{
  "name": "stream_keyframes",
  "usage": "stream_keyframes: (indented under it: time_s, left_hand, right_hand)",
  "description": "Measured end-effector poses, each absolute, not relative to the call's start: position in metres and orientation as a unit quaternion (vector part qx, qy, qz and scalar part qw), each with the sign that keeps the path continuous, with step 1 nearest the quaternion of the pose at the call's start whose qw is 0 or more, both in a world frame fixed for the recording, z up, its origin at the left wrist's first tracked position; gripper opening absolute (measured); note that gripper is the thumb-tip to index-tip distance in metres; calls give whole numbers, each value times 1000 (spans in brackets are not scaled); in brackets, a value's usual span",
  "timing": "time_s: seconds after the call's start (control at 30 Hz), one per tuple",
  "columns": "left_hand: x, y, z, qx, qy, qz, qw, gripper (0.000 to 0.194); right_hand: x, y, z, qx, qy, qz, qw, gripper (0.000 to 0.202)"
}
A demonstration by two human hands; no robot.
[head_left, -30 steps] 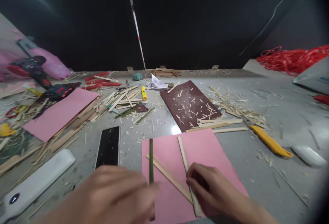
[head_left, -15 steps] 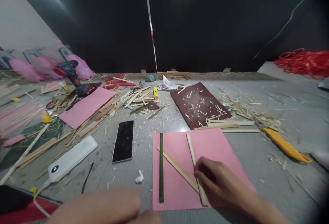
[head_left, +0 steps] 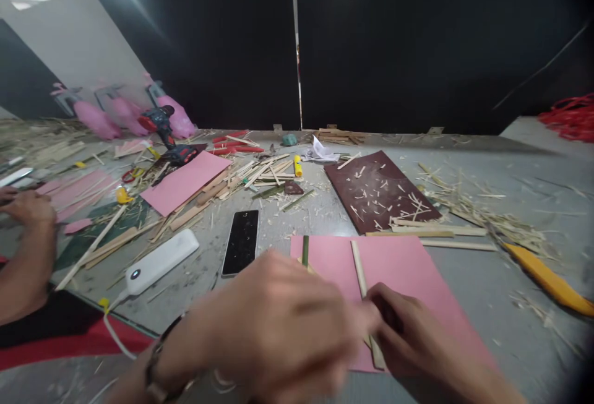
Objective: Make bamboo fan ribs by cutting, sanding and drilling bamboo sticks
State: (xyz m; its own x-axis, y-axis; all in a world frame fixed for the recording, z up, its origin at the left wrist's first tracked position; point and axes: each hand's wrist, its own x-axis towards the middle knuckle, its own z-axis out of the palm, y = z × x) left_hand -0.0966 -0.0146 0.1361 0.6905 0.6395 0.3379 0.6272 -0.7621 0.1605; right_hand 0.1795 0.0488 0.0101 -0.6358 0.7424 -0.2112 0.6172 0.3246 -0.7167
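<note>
From where I stand, the person's left hand [head_left: 288, 323] is a blur over the near pink sheet [head_left: 417, 286], its fingertips right up by those of the right hand [head_left: 406, 330]; I can't tell whether the left has anything in it; the right is bunched narrow, fingertips on the pale strip [head_left: 359, 268], holding it against the sheet. That strip lies lengthwise on the paper, tilted a little; to its left, the upper end of a green strip [head_left: 305, 249] shows, the rest hidden behind the left hand.

Left of the sheet, on the grey counter [head_left: 524, 169], there's a phone [head_left: 240, 243], then a white power bank [head_left: 160, 262] with its cable plugged in; beyond, a brown board [head_left: 380, 181] is littered with shavings, and a yellow knife [head_left: 547, 277] sits to the right; a glue stick [head_left: 297, 166] stands out by a heap of wood strips [head_left: 269, 172]; a drill [head_left: 169, 138] is next to another pink sheet [head_left: 185, 184]; at far left, a co-worker's hand [head_left: 32, 209] reaches in.
</note>
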Motion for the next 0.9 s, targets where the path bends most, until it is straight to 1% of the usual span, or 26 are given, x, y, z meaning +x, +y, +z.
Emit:
stream_keyframes:
  time_s: [0.03, 0.13, 0.17, 0.23, 0.3, 0.4, 0.57, 0.7, 0.9]
  left_hand:
    - [-97, 1, 126, 922, 340, 187, 17, 13]
    - [-97, 39, 79, 913, 366, 181, -12, 19]
    - [-97, 46, 64, 911, 368, 184, -15, 18]
    - [-97, 50, 38, 906, 372, 204, -9, 17]
    - [-99, 46, 24, 898, 374, 231, 8, 19]
    - [-105, 42, 19, 881, 388, 268, 35, 20]
    - [-114, 47, 19, 853, 416, 308, 73, 21]
    - [-113, 49, 18, 848, 413, 314, 113, 22]
    - [-107, 50, 21, 845, 407, 306, 160, 21]
  right_hand:
    - [180, 48, 10, -425, -811, 395, 75, 24]
    - [179, 45, 12, -423, -812, 396, 68, 25]
    - [178, 45, 13, -421, -812, 400, 67, 25]
    - [175, 45, 14, -422, -809, 403, 66, 26]
    - [172, 45, 15, -427, -808, 400, 68, 28]
    - [173, 46, 13, -430, -808, 396, 73, 30]
    - [180, 49, 3, -424, -816, 387, 67, 27]
    - [181, 50, 1, -421, -801, 417, 81, 21]
    - [178, 49, 6, -426, -797, 425, 45, 16]
